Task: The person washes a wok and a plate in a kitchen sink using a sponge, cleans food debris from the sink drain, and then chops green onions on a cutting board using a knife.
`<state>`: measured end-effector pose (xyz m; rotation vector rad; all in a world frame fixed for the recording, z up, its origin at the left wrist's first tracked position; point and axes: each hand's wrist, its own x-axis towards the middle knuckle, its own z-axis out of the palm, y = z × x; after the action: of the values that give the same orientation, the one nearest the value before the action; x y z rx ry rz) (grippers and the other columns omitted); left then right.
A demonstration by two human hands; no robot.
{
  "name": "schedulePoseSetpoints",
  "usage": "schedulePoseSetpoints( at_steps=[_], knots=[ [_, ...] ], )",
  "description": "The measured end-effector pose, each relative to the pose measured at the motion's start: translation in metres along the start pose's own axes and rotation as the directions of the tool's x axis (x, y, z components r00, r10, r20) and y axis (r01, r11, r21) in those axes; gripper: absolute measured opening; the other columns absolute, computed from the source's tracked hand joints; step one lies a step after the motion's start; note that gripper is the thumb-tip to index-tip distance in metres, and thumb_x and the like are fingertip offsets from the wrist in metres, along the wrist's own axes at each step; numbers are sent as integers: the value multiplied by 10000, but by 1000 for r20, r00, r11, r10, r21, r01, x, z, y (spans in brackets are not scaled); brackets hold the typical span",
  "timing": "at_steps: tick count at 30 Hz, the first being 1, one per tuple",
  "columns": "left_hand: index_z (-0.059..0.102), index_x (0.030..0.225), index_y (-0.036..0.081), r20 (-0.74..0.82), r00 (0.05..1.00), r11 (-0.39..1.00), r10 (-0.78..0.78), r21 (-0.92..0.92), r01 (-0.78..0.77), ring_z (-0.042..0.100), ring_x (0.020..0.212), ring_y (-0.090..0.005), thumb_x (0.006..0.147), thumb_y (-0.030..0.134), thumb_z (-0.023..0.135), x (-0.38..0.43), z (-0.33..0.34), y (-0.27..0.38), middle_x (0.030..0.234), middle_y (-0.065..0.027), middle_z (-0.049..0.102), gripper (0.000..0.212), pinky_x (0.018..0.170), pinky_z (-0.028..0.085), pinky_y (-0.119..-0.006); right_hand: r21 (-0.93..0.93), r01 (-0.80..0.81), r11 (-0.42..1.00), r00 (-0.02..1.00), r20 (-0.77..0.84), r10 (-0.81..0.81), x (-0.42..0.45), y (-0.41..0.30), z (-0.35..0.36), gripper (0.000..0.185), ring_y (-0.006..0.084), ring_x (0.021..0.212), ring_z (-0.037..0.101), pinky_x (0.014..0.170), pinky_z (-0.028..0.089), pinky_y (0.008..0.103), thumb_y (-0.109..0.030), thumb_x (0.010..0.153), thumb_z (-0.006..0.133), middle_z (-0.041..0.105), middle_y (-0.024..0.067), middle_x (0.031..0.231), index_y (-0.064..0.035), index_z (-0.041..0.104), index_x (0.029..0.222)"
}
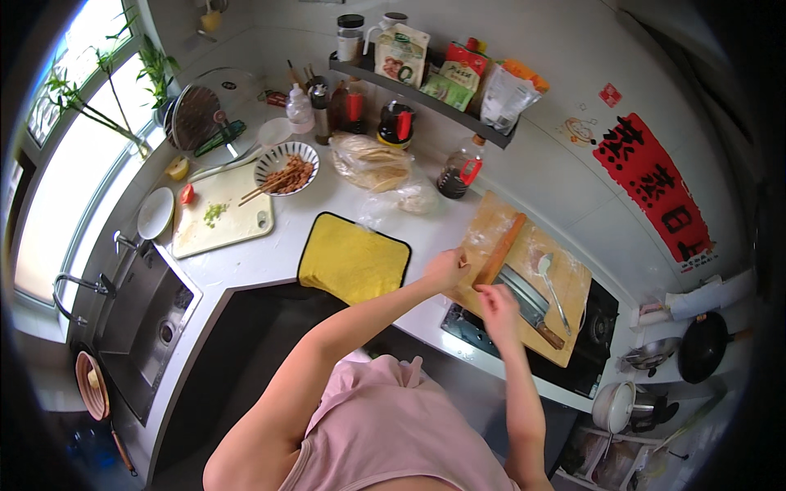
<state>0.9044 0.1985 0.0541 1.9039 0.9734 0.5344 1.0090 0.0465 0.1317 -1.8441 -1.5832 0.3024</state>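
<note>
A floured wooden board (479, 227) lies partly over the hob at the right. On it are a wooden rolling pin (506, 245), a cleaver (522, 294) with a wooden handle and a pale spoon (552, 291). My left hand (451, 268) is at the board's left edge, fingers curled; whether it holds anything is hard to see. My right hand (498, 307) is by the near end of the rolling pin, over the cleaver's blade, thumb and fingertips close together; its grip is unclear. A yellow cloth (353, 258) with a black border lies on the counter to the left of both hands.
A bowl (310, 175) of minced filling with chopsticks overlaps a white cutting board (236, 236) holding chopped greens and a tomato piece. Plastic bags (374, 162) and a dark sauce bottle (457, 172) stand near the wall. The sink (144, 319) is at the left, the hob (599, 325) at the right.
</note>
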Motion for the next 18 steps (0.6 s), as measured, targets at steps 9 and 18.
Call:
schedulePoseSetpoints(
  at_steps=[9,18],
  knots=[
    [651,926,54,-264,938,963,-226,88,256,664,802,-328,829,294,638,-122,-160,-154,836,-154,683,260,706,522,-411,-410,-154,899,961,151,233,22,-16,232,363,365,835,618,696,503,471,-172,856,599,561,160,1008,-107,546,1209],
    [657,969,11,-185,827,844,-531,-200,497,641,645,-200,858,252,601,-192,-282,-249,778,-121,677,271,608,532,-325,-872,-203,445,968,-108,229,19,87,254,425,259,591,642,564,543,344,-276,868,561,650,81,787,-30,493,1207]
  ],
)
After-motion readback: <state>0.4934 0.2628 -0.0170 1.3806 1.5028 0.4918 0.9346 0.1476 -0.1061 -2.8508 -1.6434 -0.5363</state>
